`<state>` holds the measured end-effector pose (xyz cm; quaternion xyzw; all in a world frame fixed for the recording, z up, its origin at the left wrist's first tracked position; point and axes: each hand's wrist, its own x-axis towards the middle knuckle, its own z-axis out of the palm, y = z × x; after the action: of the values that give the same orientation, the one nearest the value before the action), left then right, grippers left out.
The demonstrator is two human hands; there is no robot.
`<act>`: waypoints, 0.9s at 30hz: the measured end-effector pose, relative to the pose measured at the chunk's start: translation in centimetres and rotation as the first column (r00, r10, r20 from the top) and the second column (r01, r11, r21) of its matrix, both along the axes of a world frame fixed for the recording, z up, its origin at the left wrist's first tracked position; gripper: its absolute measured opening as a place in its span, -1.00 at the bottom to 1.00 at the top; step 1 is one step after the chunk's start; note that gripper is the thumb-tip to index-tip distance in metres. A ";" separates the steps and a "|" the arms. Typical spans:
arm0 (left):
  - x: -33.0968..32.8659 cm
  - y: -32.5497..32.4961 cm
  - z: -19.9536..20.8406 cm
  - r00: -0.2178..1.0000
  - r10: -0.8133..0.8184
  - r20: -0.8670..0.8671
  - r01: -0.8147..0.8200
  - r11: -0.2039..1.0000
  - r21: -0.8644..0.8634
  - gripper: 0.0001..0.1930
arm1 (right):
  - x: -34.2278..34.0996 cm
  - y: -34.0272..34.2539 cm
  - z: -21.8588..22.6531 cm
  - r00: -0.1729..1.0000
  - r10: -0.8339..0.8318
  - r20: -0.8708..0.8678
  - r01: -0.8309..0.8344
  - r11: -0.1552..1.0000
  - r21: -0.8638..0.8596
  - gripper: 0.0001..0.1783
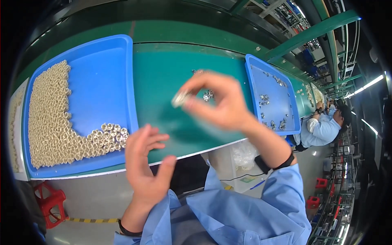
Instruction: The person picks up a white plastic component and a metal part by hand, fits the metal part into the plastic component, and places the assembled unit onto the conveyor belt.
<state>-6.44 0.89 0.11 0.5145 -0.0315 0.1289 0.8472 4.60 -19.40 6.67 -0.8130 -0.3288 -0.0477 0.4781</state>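
Note:
Pinched between thumb and fingers of my right hand (220,98) is a small shiny metal part (179,99), slightly smeared by motion, held above the green work surface (157,67). Beneath that hand lie a few loose metal parts (208,95). My left hand (147,163) is open, fingers apart and holding nothing, at the front edge of the surface. Just left of it is a blue tray (102,73) with tightly packed rows of small cup-like metal parts (51,126); a shinier cluster (110,136) sits in its near right corner.
A second blue tray (271,100) with scattered metal parts stands to the right. Below the bench edge is a translucent bin (241,163) with clear plastic in it. A co-worker in a light blue sleeve (322,130) sits farther right. A red stool (51,204) stands at lower left.

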 end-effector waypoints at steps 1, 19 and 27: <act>0.0 0.6 -0.9 0.988 0.007 0.156 -0.062 0.932 0.357 -0.58 | 2.5 -1.6 0.4 0.994 -0.100 0.052 0.105 0.990 -0.095 -0.77; -0.6 0.5 -3.5 0.877 -0.341 0.338 -0.138 0.495 0.858 -0.70 | 26.8 -22.4 -6.3 0.599 -0.723 0.344 0.720 0.298 -0.627 -0.53; 2.2 14.3 4.4 0.831 0.042 0.555 -0.556 0.021 0.831 -0.81 | 15.2 -15.0 -1.0 0.914 -0.324 0.243 0.400 0.624 -0.672 -0.62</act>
<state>-4.20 15.20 4.55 0.8993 -0.1590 0.3512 0.2066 19.75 -34.40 5.65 -0.9790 -0.1740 -0.0529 0.0919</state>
